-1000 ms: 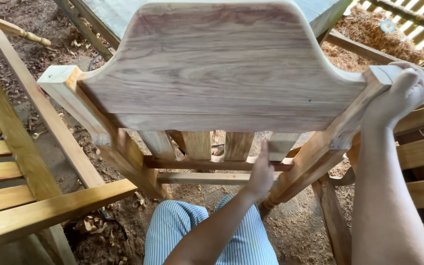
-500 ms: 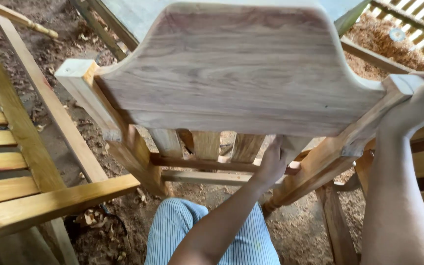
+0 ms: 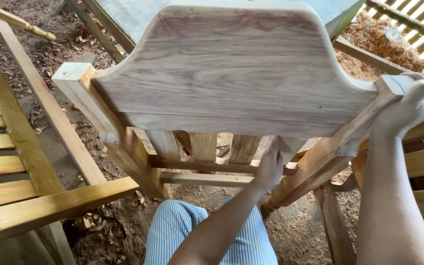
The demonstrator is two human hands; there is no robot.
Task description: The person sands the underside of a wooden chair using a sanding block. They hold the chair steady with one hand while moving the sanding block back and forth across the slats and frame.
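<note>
Nearest, the left hand [image 3: 269, 167] reaches under the unfinished wooden chair [image 3: 231, 78], fingers curled against a back slat [image 3: 290, 147] just above the lower rail [image 3: 207, 179]. Farther out, the right hand [image 3: 408, 105] closes around the right post top [image 3: 393, 86]. Since a second ago the chair has tilted slightly and the left hand has risen. A slatted bench [image 3: 11, 162] stands left.

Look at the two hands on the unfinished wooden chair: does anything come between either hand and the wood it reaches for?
Nothing visible does. The right hand grips the end of the chair post directly. The left hand lies on the rail under the back slats, bare skin on wood.
</note>
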